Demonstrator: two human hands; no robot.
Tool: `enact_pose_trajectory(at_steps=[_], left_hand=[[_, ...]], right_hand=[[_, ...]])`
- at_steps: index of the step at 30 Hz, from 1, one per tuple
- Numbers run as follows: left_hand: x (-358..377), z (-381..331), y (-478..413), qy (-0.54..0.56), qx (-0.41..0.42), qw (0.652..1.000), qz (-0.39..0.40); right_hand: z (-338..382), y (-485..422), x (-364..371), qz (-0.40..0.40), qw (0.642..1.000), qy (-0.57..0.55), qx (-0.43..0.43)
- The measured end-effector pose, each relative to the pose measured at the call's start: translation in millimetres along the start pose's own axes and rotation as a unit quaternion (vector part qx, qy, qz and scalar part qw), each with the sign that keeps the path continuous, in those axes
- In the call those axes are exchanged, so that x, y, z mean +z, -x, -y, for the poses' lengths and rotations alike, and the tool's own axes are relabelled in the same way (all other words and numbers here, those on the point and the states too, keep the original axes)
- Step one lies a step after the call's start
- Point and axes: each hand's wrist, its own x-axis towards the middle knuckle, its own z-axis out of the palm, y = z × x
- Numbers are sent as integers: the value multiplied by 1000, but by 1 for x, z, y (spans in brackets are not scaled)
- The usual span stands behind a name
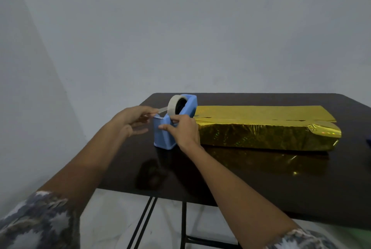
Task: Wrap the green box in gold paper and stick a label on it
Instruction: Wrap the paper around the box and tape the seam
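Left grip (134, 121): pinching the tape (171, 105) end, stretched out from the roll.
Right grip (181, 131): clasping the blue dispenser (163, 136).
Box (261, 129): gold-wrapped, lying on the desk (251, 186), just right of the dispenser.

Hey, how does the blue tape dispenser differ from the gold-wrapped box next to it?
The tape dispenser is plain blue plastic; the gold-wrapped box is shiny and glittery. The tape dispenser is short and compact; the gold-wrapped box is long and lies flat. Both sit on the dark table.
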Motion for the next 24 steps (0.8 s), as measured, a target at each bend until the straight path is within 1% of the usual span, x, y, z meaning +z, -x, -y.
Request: enact_pose_trajectory(at_steps=[2,5,8,11,14,18,21,23,24], left_hand=[[-11,18,4,39,12,999,-3],[-10,42,12,106,28,994,17],[0,55,12,153,57,987,-5],[10,61,7,154,58,986,-39],[21,63,2,144,56,986,-66],[24,64,-2,152,42,986,-61],[22,72,-4,148,37,986,-65],[21,78,0,144,60,983,-98],[18,83,3,149,86,977,-126]], right_hand=[[-1,1,0,-2,1000,-3,-1],[-3,3,1,-4,1000,-17,-3],[-5,6,2,19,999,-25,-12],[-12,10,3,47,999,-24,-12],[-15,11,4,43,998,-34,-6],[-17,10,7,41,998,-37,-7],[-16,14,6,92,995,-38,-8],[-11,20,-4,96,992,-79,-15],[-7,24,-12,77,990,-116,-20]])
